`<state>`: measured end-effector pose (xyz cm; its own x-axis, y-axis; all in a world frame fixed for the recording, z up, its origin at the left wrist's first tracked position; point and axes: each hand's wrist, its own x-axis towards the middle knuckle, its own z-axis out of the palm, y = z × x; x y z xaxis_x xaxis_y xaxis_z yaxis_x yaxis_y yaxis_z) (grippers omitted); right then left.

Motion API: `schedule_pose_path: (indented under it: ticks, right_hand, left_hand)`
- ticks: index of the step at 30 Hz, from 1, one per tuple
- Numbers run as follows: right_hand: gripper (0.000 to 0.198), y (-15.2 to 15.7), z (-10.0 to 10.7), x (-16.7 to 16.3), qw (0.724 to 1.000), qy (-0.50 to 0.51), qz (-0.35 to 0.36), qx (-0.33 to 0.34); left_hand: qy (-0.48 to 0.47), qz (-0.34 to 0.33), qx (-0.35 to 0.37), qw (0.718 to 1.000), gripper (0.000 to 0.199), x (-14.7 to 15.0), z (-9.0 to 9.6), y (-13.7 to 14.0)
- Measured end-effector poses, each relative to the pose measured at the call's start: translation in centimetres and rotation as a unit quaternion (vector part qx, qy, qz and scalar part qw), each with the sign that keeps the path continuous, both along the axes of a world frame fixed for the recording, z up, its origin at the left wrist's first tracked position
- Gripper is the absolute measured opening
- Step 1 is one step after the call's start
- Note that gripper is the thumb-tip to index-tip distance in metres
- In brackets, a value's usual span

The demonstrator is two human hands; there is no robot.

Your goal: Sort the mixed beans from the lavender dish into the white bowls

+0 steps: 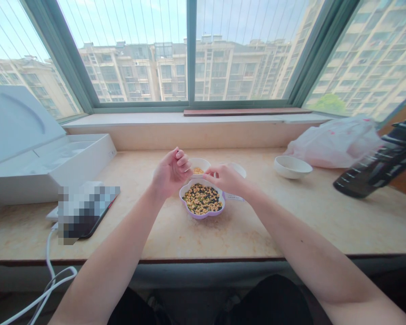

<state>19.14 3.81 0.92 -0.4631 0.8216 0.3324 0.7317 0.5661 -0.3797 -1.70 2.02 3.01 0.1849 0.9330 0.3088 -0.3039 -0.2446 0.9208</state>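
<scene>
A purple-rimmed, flower-shaped bowl on the counter holds a mix of yellow, black and green beans. My left hand is raised at its upper left, palm turned up and fingers curled closed; whatever they hold is hidden. Over the far right rim is my right hand, thumb and fingertips pinched together. Anything between those fingertips is too small to make out. Just behind the hands stands a white bowl with some yellow beans in it. Another white bowl is partly covered by my right hand.
An empty-looking white bowl sits to the right, beside a plastic bag and a dark bottle. At left are an open white box, a phone and a white cable. The window ledge lies behind.
</scene>
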Motion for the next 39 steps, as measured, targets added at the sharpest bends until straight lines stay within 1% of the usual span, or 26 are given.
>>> schedule_pose_path:
  ticks: [2, 5, 7, 10, 13, 16, 18, 20, 23, 25, 26, 29, 32, 35, 37, 39]
  right_hand:
    - [0.023, 0.0, -0.3, -0.2, 1.0, 0.002, 0.027, -0.011]
    - [0.021, 0.0, -0.6, -0.4, 0.999, 0.006, 0.045, -0.027]
    - [0.019, 0.0, -0.7, -0.5, 0.998, 0.007, 0.047, -0.034]
    - [0.018, -0.1, -0.7, -0.6, 0.998, 0.007, 0.048, -0.043]
    - [0.018, -0.2, -0.5, -0.6, 0.998, 0.005, 0.047, -0.052]
    - [0.019, -0.3, -0.2, -0.6, 0.998, 0.001, 0.044, -0.054]
    - [0.019, -0.4, -0.1, -0.6, 0.998, 0.0, 0.044, -0.054]
    - [0.02, -0.3, -0.1, -0.5, 0.998, 0.001, 0.046, -0.053]
    - [0.02, -0.2, -0.2, -0.5, 0.997, 0.006, 0.05, -0.053]
    - [0.019, -0.1, -0.4, -0.4, 0.997, 0.005, 0.052, -0.055]
    - [0.019, -0.1, -0.4, -0.4, 0.997, 0.005, 0.053, -0.055]
    - [0.019, 0.0, -0.5, -0.4, 0.997, 0.002, 0.056, -0.052]
    - [0.02, 0.0, -0.4, -0.4, 0.997, 0.004, 0.058, -0.048]
    - [0.019, 0.0, -0.4, -0.4, 0.997, 0.008, 0.061, -0.048]
    - [0.018, 0.0, -0.5, -0.3, 0.997, 0.009, 0.061, -0.051]
    - [0.019, 0.0, -0.5, -0.3, 0.997, 0.008, 0.059, -0.055]
  left_hand:
    - [-0.063, -0.032, -0.052, 0.996, 0.037, 0.2, 0.2, -0.3]
    - [-0.162, -0.094, -0.107, 0.976, 0.032, 0.5, 0.5, -0.8]
    - [-0.214, -0.124, -0.124, 0.961, 0.028, 0.6, 0.7, -1.0]
    - [-0.237, -0.126, -0.133, 0.954, 0.022, 0.7, 0.8, -1.2]
    - [-0.228, -0.093, -0.124, 0.961, 0.013, 0.8, 0.7, -1.2]
    - [-0.192, -0.028, -0.09, 0.977, 0.008, 0.9, 0.4, -0.7]
    - [-0.142, 0.03, -0.057, 0.988, 0.011, 0.9, 0.1, -0.3]
    - [-0.076, 0.091, -0.019, 0.993, 0.014, 0.9, -0.3, 0.1]
    - [0.044, 0.171, 0.045, 0.983, 0.015, 0.9, -0.9, 0.4]
    - [0.142, 0.215, 0.094, 0.962, 0.015, 1.0, -1.2, 0.4]
    - [0.197, 0.234, 0.119, 0.945, 0.015, 1.0, -1.4, 0.4]
    - [0.345, 0.28, 0.181, 0.878, 0.012, 0.8, -1.8, 0.5]
    - [0.428, 0.31, 0.217, 0.821, 0.014, 0.1, -1.9, 0.9]
    - [0.476, 0.339, 0.217, 0.782, 0.018, -1.0, -1.6, 1.4]
    - [0.501, 0.349, 0.201, 0.766, 0.021, -2.0, -1.4, 1.8]
    - [0.533, 0.349, 0.169, 0.752, 0.023, -2.9, -1.2, 2.0]
